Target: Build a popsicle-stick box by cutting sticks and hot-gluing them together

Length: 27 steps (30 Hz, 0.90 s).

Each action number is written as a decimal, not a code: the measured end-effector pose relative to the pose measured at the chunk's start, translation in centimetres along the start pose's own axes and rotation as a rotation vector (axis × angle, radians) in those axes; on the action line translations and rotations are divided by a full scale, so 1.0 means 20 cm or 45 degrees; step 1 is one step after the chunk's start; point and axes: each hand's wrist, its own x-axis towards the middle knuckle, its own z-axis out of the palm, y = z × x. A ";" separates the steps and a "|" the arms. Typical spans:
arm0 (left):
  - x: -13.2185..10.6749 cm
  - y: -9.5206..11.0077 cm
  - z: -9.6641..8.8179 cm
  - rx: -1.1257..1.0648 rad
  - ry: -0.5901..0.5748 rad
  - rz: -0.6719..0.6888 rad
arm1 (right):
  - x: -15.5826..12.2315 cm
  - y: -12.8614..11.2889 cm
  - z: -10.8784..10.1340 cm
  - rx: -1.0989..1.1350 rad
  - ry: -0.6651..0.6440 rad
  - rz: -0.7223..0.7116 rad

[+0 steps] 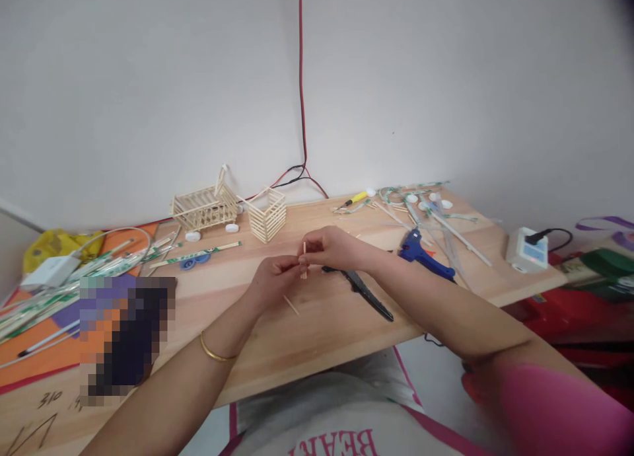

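My left hand (274, 279) and my right hand (331, 248) meet above the middle of the wooden table, both with fingers pinched. Between their fingertips stands a short, pale wooden stick (304, 271), roughly upright; the fingers hide part of it. A loose thin stick (291, 304) lies on the table just below my left hand. Under my right wrist rests a black-handled cutting tool (366, 294), its front end partly covered. Behind the hands are an open box of glued sticks (267, 215) and a stick-built cart (205, 208) with white wheels.
On the right lie a blue glue gun (426, 256), clear strips, white discs and a yellow-handled knife (357, 199). A white power box (528, 250) sits at the right edge. Wrapped chopsticks (106, 271) and a blurred dark object (133, 337) are on the left.
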 end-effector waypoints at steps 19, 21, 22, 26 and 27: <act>-0.01 -0.02 0.04 0.410 -0.109 0.216 | -0.08 0.06 0.15 -0.491 0.200 -0.015; -0.01 -0.02 0.04 0.413 -0.106 0.221 | -0.09 0.06 0.15 -0.471 0.203 0.002; -0.01 -0.02 0.04 0.416 -0.110 0.222 | -0.09 0.05 0.16 -0.469 0.200 -0.001; -0.01 -0.03 0.04 0.398 -0.103 0.245 | -0.09 0.03 0.16 -0.555 0.148 -0.034; -0.01 -0.03 0.05 0.391 -0.096 0.258 | -0.09 0.03 0.16 -0.587 0.139 -0.037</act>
